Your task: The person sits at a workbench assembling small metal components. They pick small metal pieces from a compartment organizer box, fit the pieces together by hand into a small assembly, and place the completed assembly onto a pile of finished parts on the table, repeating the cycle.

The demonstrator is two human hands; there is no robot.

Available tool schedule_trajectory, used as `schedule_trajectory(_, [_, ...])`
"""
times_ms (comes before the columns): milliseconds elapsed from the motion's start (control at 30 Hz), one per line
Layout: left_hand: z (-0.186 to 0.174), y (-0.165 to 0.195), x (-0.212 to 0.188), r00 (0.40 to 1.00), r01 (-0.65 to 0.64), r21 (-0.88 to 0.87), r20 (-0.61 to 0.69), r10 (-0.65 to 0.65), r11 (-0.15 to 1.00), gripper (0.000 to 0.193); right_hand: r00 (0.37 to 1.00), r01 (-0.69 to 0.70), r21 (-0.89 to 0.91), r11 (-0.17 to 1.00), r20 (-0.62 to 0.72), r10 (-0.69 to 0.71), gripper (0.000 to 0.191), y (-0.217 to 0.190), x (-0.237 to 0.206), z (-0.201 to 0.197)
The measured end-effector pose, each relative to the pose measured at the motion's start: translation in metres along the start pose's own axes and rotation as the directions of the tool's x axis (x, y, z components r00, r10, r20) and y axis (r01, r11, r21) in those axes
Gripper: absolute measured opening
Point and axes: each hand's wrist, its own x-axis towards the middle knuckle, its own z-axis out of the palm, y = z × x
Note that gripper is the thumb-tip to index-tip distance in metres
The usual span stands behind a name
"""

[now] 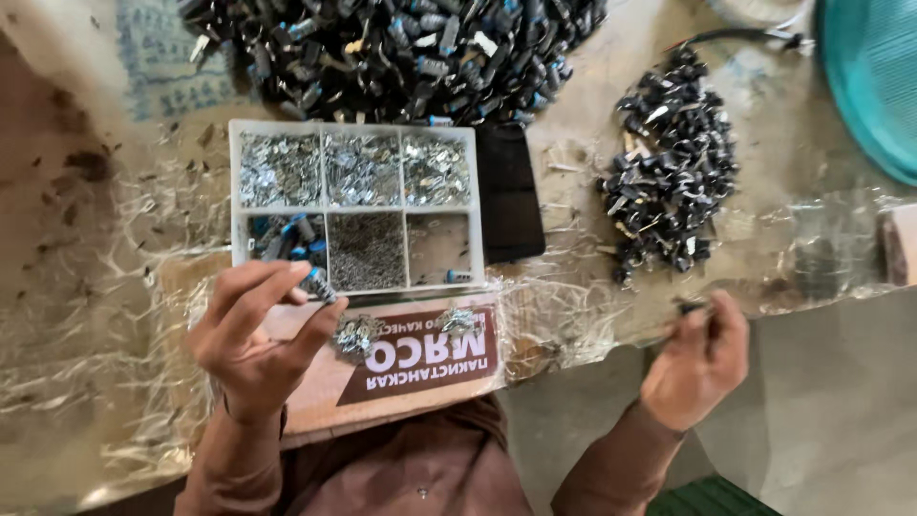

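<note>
My left hand (253, 330) is raised just in front of a white divided tray (234, 191), its fingertips pinching a small blue-and-black part (318, 284). My right hand (699, 358) hovers at the table's near edge, fingers closed on a small dark part (690, 307). The tray holds shiny metal clips in its three far compartments, blue-and-black parts at near left, fine metal pieces in the near middle. Two little heaps of metal clips (355, 334) lie on a brown printed card (420, 368) in front of the tray.
A large heap of black parts (401, 48) lies beyond the tray and a smaller heap (669, 172) to its right. A black flat pad (508, 191) sits beside the tray. A teal basin (874, 76) is at far right. Crinkled clear plastic (115, 287) covers the table.
</note>
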Motion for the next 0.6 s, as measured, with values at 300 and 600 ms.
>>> schedule_trajectory(300, [-0.004,-0.006,-0.013,1.000,0.001,-0.033,0.018,0.000,0.999,0.038,0.928,0.288,-0.360,0.887,0.334,-0.165,0.017,0.016,-0.074,0.064])
schedule_trajectory(600, [0.017,0.035,-0.067,0.987,-0.100,-0.074,0.119,0.108,0.992,0.033,0.966,0.199,-0.251,0.947,0.211,-0.148,0.019,0.016,-0.089,0.068])
